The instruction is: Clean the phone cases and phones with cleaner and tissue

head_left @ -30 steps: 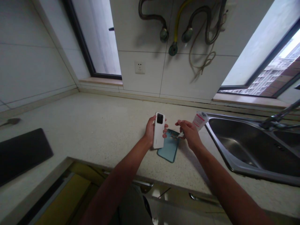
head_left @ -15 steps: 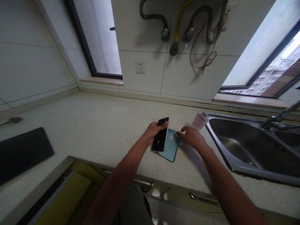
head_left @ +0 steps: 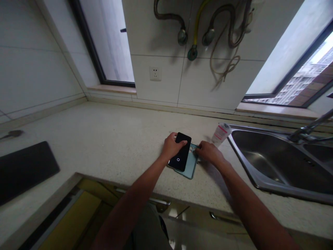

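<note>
Kitchen corner: tiled wall with a wall socket [head_left: 155, 73] and loose hoses [head_left: 197, 24] hanging above a speckled stone surface [head_left: 104, 139]. Near the surface's front edge, a smartphone [head_left: 181, 151] lies with its dark screen up, overlapping a teal phone case [head_left: 191, 165] and covering that case's left part. Left hand [head_left: 173, 146] is closed over the phone's upper end, fingers [head_left: 182, 141] across the screen, grasping it. Right hand [head_left: 209, 153] sits just right of the case, fingertips [head_left: 197, 147] touching its edge; cannot tell whether they grip it. Just beyond the right hand, a white tube with a pink label [head_left: 221, 134] stands close to the rim of a stainless steel sink [head_left: 256, 129], with a tap [head_left: 304, 133] past it. Dark flat board [head_left: 23, 170] lies well left of both hands.
</note>
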Demonstrator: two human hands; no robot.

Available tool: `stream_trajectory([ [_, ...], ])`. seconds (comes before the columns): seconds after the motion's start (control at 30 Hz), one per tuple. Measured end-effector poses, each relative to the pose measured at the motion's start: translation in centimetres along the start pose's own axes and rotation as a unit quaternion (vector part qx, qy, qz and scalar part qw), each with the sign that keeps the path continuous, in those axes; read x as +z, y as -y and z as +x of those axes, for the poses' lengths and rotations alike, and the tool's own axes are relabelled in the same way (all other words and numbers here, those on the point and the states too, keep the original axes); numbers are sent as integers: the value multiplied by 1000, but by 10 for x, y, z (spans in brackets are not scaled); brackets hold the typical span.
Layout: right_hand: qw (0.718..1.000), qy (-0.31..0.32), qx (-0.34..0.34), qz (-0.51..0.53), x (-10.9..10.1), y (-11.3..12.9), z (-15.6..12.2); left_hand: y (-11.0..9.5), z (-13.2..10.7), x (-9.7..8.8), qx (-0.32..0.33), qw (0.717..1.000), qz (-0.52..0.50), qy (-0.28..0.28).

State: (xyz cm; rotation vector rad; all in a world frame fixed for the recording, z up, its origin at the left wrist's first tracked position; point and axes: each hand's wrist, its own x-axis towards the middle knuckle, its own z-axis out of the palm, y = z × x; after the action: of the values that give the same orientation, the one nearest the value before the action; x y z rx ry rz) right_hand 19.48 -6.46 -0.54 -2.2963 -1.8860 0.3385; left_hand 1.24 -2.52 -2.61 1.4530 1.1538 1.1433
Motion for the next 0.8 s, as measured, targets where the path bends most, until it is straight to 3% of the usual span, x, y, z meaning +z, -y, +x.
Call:
stream_trajectory([
  [0.1, 994, -56, -7, 88, 6, -1, 5, 1, 2, 1, 2, 1000, 6, 1],
  [0.2, 972, -83, -3, 221, 10, -1, 9, 2, 4, 1, -10, 1000, 9, -6],
  [0.43, 895, -122, 19, 429, 16, 5, 11, 4, 10, 0, 9, 998, -16, -56],
  [0.57, 838, -105, 10, 536, 13, 16, 3, 0, 9, 1, 20, 997, -20, -67],
  [0.7, 784, -104, 7, 611, 12, 28, -4, -2, 7, 3, 36, 996, -41, -68],
  [0.8, 766, -108, 6, 634, 15, 32, -6, -2, 7, 5, 21, 995, -77, -67],
])
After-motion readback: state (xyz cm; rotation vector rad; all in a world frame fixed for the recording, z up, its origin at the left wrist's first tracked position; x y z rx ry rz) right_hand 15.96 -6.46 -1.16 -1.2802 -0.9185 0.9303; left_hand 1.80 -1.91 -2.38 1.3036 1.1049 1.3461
